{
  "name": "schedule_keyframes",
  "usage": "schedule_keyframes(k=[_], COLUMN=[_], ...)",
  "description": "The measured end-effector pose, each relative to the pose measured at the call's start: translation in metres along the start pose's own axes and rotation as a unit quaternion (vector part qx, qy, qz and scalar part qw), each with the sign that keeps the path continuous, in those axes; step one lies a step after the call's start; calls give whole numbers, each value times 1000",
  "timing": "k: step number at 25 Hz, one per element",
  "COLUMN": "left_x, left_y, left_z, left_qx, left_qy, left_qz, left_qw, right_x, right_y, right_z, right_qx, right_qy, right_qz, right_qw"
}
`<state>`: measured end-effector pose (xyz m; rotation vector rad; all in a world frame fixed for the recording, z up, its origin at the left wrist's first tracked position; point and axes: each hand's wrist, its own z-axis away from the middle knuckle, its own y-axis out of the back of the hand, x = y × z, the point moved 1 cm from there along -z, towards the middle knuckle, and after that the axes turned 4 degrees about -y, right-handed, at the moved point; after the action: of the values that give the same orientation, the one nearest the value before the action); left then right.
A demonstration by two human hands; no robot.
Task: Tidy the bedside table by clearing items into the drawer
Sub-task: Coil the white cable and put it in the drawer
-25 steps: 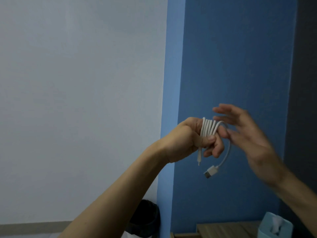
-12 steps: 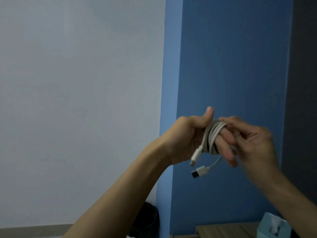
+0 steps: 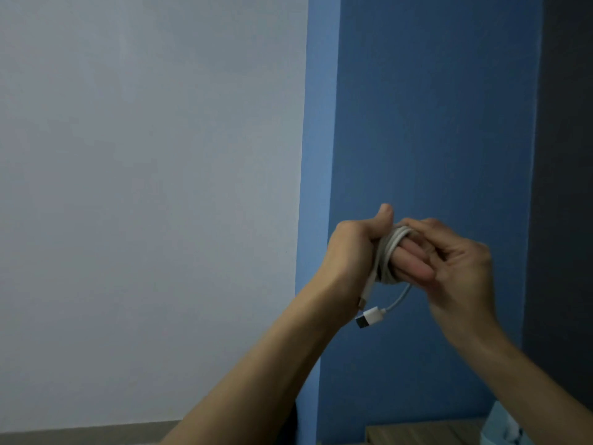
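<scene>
Cable [image 3: 390, 252]: a white charging cable is seen wound in several loops, held up in the air in front of the blue wall [image 3: 433, 123], toward 4 o'clock of the view's middle.
Cable ends: a white USB plug [image 3: 369, 317] with a metal tip hangs loose at 7 o'clock of the coil; a slimmer connector [image 3: 363, 300] hangs just beside it, close against the left wrist.
Writing: whether the plug carries any mark cannot be told, as the picture is too soft.
Left hand [image 3: 353, 252]: placed at 9 o'clock of the coil; the loops are wrapped round its fingers [image 3: 412, 266], which point toward 3 o'clock, and the thumb is raised beside the top of the coil.
Right hand [image 3: 459, 268]: placed at 3 o'clock of the coil, somewhat blurred; its fingers are curled and the top of the coil is pinched by their tips.
Tabletop [image 3: 417, 433]: a wooden surface is seen at the lower edge, at 6 o'clock of the coil and well below it.
Box [image 3: 503, 427]: a pale blue box is cut off by the lower edge at 5 o'clock, partly hidden by the right forearm.
Walls: a pale grey wall [image 3: 144, 203] fills the 9 o'clock side; a dark strip [image 3: 568, 155] runs along the 3 o'clock edge.
</scene>
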<state>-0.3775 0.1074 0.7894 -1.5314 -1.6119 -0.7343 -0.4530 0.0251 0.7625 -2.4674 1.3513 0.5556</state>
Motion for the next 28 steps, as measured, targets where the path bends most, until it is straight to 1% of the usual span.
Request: schedule_keyframes(k=[2, 4, 6, 8, 10, 12, 13, 15, 17, 21, 22, 23, 25, 26, 27, 28], left_x=[1, 1, 1, -1, -2, -1, -2, -4, -8, -8, -8, -9, -11, -12, -12, -12], left_y=[1, 2, 3, 4, 7, 9, 11, 12, 15, 17, 16, 16, 17, 18, 19, 19], left_z=[-1, -2, -1, -1, -1, 0, 1, 2, 1, 2, 3, 3, 4, 4, 3, 3], left_qx=[10, 31, 62, 86, 107, 98, 72, 12, -6, -14, -11, -4, 21, 29, 31, 30], left_qy=[25, 33, 33, 11, -40, -115, -151, -209, -247, -273, -279, -289, -318, -325, -325, -322], left_qz=[35, 73, 132, 142, 86, -31, -96, -191, -256, -300, -323, -363, -465, -493, -492, -469], left_qw=[999, 996, 989, 986, 990, 988, 981, 959, 934, 914, 904, 886, 826, 807, 807, 822], right_x=[0, -2, -3, -5, -4, -4, -5, -6, -6, -4, -4, -5, -8, -9, -9, -10], right_y=[-1, -3, -4, -4, -1, 2, 4, 8, 9, 8, 8, 8, 8, 8, 8, 7], right_z=[3, 8, 11, 11, 6, 0, -2, -5, -6, -4, -3, -3, -2, -2, -2, -2], right_qx=[5, 20, 41, 59, 71, 75, 72, 62, 43, 8, 6, 5, 1, 0, 2, 4], right_qy=[33, 77, 130, 166, 159, 149, 142, 123, 107, 78, 74, 70, 72, 77, 85, 93], right_qz=[27, 72, 137, 199, 205, 207, 204, 177, 153, 134, 132, 128, 128, 136, 145, 154], right_qw=[999, 994, 981, 964, 963, 964, 966, 975, 982, 988, 989, 989, 989, 988, 986, 984])
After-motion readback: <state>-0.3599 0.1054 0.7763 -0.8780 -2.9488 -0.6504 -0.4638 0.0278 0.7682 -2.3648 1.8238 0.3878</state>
